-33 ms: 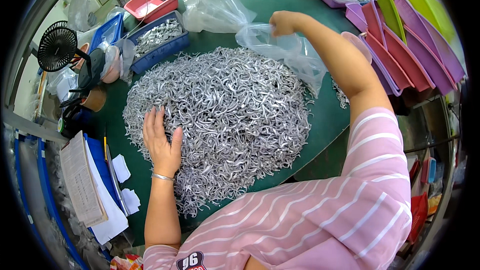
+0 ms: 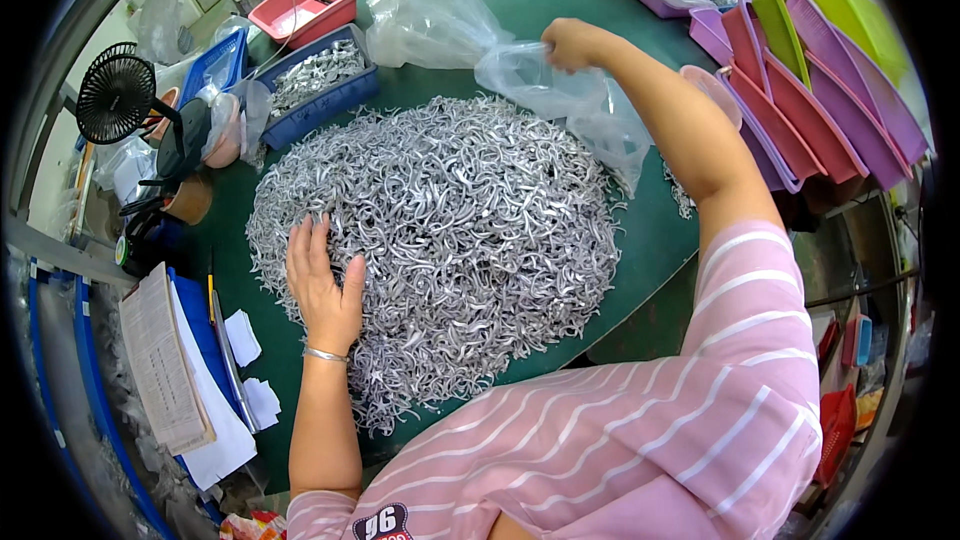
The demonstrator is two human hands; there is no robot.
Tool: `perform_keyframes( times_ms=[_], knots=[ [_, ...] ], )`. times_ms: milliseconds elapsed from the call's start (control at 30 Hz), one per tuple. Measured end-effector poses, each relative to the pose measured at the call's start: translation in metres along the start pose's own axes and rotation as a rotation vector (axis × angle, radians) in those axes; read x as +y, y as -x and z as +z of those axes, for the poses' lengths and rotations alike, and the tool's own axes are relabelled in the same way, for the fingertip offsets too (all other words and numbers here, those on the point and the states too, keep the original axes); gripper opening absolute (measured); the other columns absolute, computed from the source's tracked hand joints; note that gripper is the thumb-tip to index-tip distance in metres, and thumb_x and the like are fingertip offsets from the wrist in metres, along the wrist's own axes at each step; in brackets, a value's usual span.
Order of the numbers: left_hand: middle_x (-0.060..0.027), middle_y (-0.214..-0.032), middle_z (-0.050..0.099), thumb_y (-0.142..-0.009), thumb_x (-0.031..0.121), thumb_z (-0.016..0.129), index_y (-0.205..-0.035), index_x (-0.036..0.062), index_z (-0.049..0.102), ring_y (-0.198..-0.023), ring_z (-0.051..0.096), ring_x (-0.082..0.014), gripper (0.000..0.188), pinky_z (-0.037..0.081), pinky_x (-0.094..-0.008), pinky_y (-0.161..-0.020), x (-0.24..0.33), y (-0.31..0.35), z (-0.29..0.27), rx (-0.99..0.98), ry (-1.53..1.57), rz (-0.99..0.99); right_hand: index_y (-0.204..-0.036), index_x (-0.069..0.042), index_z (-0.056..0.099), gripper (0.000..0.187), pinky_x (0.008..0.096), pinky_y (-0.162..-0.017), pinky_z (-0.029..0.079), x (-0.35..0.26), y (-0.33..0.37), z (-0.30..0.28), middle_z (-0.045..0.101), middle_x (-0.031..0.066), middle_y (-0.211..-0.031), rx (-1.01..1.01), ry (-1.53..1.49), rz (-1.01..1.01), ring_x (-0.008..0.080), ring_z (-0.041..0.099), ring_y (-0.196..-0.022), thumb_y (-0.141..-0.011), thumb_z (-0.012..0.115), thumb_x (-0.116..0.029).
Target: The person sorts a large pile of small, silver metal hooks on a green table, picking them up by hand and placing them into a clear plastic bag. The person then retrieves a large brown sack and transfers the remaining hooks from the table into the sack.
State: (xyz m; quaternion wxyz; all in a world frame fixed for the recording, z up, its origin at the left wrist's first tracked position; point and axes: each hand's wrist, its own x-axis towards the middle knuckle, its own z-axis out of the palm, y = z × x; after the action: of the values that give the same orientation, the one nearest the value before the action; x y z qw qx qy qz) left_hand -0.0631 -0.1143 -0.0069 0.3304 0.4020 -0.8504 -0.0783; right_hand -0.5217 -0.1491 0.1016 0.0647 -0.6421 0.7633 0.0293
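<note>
Heap: small silvery curved pieces [image 2: 460, 230] spread over the middle of the green table [image 2: 640, 265], reaching down toward its near edge; singly they point every way, while the pile is rounded, with a narrower tongue toward the person.
Left hand: bare hand [image 2: 325, 290] laid palm down on the heap's left side, fingers toward the far edge, thumb spread apart from them.
Right hand: bare hand [image 2: 578, 47] beyond the heap, fingers curled together and clamped on plastic film.
Bag: clear plastic bag [image 2: 435, 15] between heap and far edge, its long axis slanting from the far left toward the right edge; pinched in at the middle, puffed at the left, its right end draped along the heap's far right border.
In the way: the right forearm [image 2: 680, 110] crosses above the table's right part; the left hand covers some pieces.
Left edge: papers [image 2: 165, 360], a yellow pen [image 2: 211, 292] pointing to the far edge, and a black fan [image 2: 115, 90].
Far left corner: a blue tub [image 2: 330, 108] holding silvery pieces, near a pink tub [image 2: 325, 22].
Right edge: tilted, nested coloured trays [image 2: 785, 125]; a small patch of pieces [image 2: 682, 194] beside the forearm.
</note>
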Motion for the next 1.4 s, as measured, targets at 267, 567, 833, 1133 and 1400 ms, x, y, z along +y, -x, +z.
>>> perform_keyframes(
  times_ms=[267, 567, 833, 1133, 1400],
  knots=[
    [-0.0181, -0.141, 0.039, -0.092, 0.043, 0.051, -0.135, 0.0082, 0.044, -0.133, 0.03, -0.037, 0.056, 0.021, -0.0486, -0.108, -0.002, 0.002, -0.003, 0.0, -0.017, 0.007, -0.101, -0.004, 0.06, 0.017, 0.033, -0.062, 0.053, 0.005, 0.068, -0.086, 0.067, 0.0067, -0.091, 0.261, -0.896, 0.043, 0.0152, 0.066, -0.077, -0.088, 0.061, -0.015],
    [-0.0143, -0.13, 0.051, -0.093, 0.011, 0.057, -0.132, -0.0015, 0.044, -0.115, 0.054, -0.0231, 0.043, 0.043, -0.0314, -0.096, 0.046, -0.02, -0.023, 0.088, 1.07, -0.163, -0.108, -0.003, 0.06, 0.022, 0.0339, -0.069, 0.057, -0.049, 0.08, -0.069, 0.065, 0.0097, -0.095, 0.03, -1.671, -0.487, 0.018, 0.065, -0.078, -0.089, 0.061, -0.014],
    [-0.0109, -0.09, 0.068, -0.089, 0.014, 0.063, -0.115, -0.0025, 0.058, -0.074, 0.068, -0.019, 0.031, 0.055, -0.0253, -0.061, 0.058, -0.046, -0.073, 0.034, 1.241, -0.312, -0.121, -0.004, 0.053, 0.042, 0.034, -0.074, 0.055, -0.15, 0.079, 0.002, 0.065, 0.0108, -0.103, -0.033, -1.53, -0.426, 0.0182, 0.064, -0.087, -0.084, 0.067, -0.017],
    [0.0006, -0.09, 0.062, -0.094, 0.01, 0.055, -0.101, 0.0019, 0.067, -0.056, 0.047, -0.0018, 0.016, 0.038, -0.0159, -0.049, -0.002, -0.063, -0.158, 0.186, 0.303, -0.051, -0.113, -0.007, 0.06, 0.026, 0.0281, -0.079, 0.049, -0.039, 0.109, 0.002, 0.066, 0.0051, -0.105, 0.288, -1.17, 0.037, 0.013, 0.063, -0.093, -0.089, 0.062, -0.018],
    [-0.0018, -0.083, 0.061, -0.095, 0.011, 0.055, -0.106, -0.0005, 0.063, -0.066, 0.053, -0.0058, 0.018, 0.046, -0.0193, -0.063, 0.005, -0.085, -0.164, 0.519, 0.065, 0.331, -0.125, -0.003, 0.052, 0.066, 0.0342, -0.092, 0.045, 0.016, 0.184, 0.041, 0.06, 0.0102, -0.116, 0.153, -0.635, 0.259, 0.0233, 0.055, -0.109, -0.067, 0.081, -0.015]
  ],
)
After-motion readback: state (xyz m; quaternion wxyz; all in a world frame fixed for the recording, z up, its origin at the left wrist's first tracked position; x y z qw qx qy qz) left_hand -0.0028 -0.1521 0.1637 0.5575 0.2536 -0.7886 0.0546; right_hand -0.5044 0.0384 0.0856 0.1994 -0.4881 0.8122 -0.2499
